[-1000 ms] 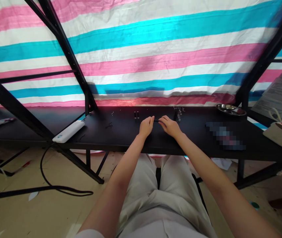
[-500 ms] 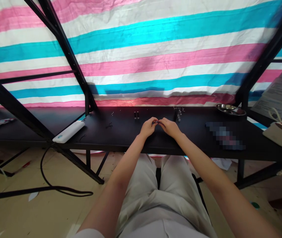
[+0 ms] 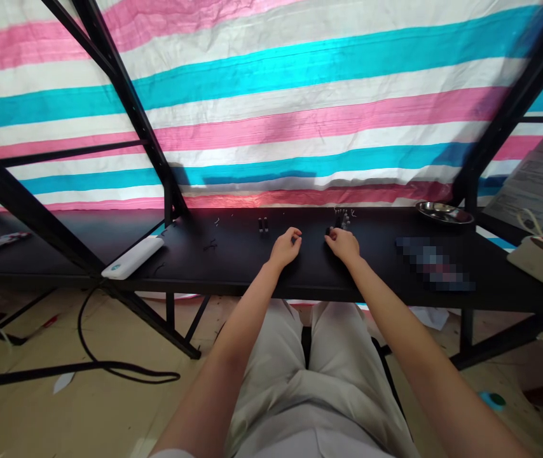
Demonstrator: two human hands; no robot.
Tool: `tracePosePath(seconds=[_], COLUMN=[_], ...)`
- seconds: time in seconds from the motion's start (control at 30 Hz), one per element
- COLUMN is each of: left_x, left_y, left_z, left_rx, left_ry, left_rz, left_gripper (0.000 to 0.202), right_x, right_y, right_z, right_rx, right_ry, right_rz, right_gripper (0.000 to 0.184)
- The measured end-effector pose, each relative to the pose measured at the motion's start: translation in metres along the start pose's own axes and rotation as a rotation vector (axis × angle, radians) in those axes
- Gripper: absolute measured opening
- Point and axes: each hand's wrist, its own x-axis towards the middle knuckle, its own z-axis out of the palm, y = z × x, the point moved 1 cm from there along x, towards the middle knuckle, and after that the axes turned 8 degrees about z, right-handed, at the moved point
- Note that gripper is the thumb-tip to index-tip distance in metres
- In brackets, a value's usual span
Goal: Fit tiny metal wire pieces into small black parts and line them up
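Observation:
My left hand (image 3: 285, 248) hovers over or rests on the black table, fingers curled together. Something small and dark may be between its fingertips, too small to name. My right hand (image 3: 346, 244) is apart from it, on the right, with thumb and fingers pinched at a small dark piece (image 3: 327, 231). Just beyond that hand lies a cluster of small dark cylinders with pale ends (image 3: 344, 219), partly hidden by the fingers. Past my left hand, two similar small cylinders (image 3: 263, 224) stand or lie side by side.
The black table (image 3: 233, 273) carries dark thin scraps (image 3: 210, 244), a white oblong device (image 3: 133, 257), a shiny metal dish (image 3: 444, 220) and a blurred-out item (image 3: 433, 264). A beige pouch (image 3: 538, 259) sits at far right. Black frame posts (image 3: 133, 102) flank the striped sheet (image 3: 300, 127).
My hands were together, fingertips meeting over a small thing. Now they are apart: my right hand has moved right, towards the cluster, while my left hand has stayed nearly in place.

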Motion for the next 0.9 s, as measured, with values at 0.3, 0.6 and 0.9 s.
tracePosePath(seconds=[0.3, 0.6, 0.9], left_x=[0.000, 0.000, 0.000], left_y=[-0.003, -0.005, -0.004], left_z=[-0.001, 0.000, 0.000], left_rx=[0.042, 0.044, 0.055], left_ry=[0.002, 0.001, -0.005], left_rz=[-0.021, -0.022, -0.036], left_gripper=[0.016, 0.016, 0.016], right_x=[0.009, 0.012, 0.013], right_y=[0.017, 0.021, 0.019], right_z=[-0.004, 0.001, 0.000], right_rx=[0.044, 0.022, 0.002], right_ry=[0.037, 0.056, 0.040], right_rz=[0.229, 0.237, 0.266], right_gripper=[0.022, 0.022, 0.023])
